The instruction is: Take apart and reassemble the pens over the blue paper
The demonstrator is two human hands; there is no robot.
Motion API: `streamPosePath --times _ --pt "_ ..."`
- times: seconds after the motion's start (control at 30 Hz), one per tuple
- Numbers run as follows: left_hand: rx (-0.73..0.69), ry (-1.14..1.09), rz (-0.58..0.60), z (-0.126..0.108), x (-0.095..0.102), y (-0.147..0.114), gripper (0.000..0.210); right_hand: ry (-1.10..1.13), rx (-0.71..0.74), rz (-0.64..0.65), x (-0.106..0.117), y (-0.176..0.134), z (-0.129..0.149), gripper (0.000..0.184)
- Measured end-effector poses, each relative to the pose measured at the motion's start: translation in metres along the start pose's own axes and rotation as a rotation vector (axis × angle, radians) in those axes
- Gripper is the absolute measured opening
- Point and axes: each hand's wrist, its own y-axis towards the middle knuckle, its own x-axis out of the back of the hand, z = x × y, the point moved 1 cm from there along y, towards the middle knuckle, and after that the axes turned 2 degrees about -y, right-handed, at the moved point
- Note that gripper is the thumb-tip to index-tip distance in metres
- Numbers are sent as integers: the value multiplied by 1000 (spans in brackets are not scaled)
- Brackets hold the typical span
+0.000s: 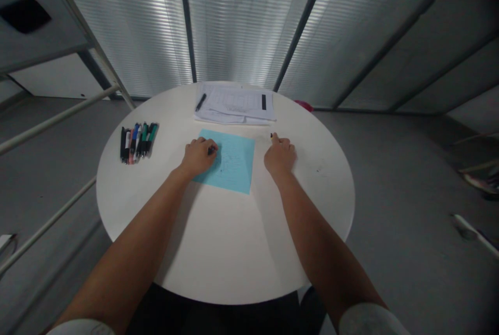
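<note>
My left hand rests on the left part of a light blue sheet of paper with handwriting on it. Its fingers are closed around a dark pen, mostly hidden by the hand. To the right of the sheet, my right hand lies on the white table with its fingers curled. A small dark piece shows at its fingertips, too small to name.
A row of several pens lies on the left of the round white table. Behind the blue sheet is a stack of printed papers with a black pen on top. White rails stand at left.
</note>
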Motion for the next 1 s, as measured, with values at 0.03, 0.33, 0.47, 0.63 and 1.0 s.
streamPosePath --times 0.03,0.33,0.47,0.63,1.0 --pt "-2 1 1 0 0 0 26 -9 -5 0 0 0 -1 54" --pt "0 -2 15 1 0 1 26 -17 -20 -17 1 5 -9 43" --pt "-9 -2 15 1 0 1 26 -18 -24 -52 3 7 -12 41" --pt "-17 -1 6 2 0 1 26 -21 -70 -59 2 11 -18 41" --pt "-1 -6 12 -2 4 -1 27 -11 -132 -108 3 6 -16 36"
